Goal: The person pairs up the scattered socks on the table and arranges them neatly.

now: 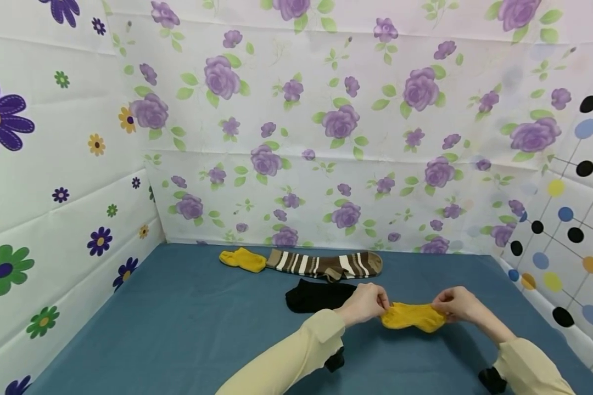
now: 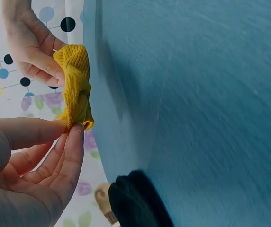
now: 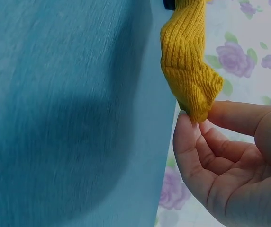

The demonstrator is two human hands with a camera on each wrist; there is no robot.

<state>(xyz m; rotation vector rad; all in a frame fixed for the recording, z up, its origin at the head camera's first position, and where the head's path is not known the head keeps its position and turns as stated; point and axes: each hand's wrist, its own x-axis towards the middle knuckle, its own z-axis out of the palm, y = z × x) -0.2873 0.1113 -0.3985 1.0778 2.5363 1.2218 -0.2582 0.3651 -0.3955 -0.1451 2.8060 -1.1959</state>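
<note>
A yellow ribbed sock [image 1: 411, 317] is stretched level between both hands, a little above the blue cloth. My left hand [image 1: 367, 303] pinches one end between thumb and fingertips, as the left wrist view of the sock [image 2: 76, 87] shows. The other end is pinched by my right hand [image 1: 460, 305]; in the right wrist view that hand [image 3: 230, 161] has its thumb and forefinger on the sock's tip [image 3: 197, 94]. Just behind my left hand lies a black sock [image 1: 316, 296], partly covered by it.
Farther back on the blue cloth [image 1: 192, 329] lie another yellow sock [image 1: 244, 260] and a brown, white-striped sock [image 1: 321, 265], end to end. Flower-printed sheets [image 1: 296, 137] rise behind and at the left; a dotted sheet [image 1: 573, 236] stands at the right.
</note>
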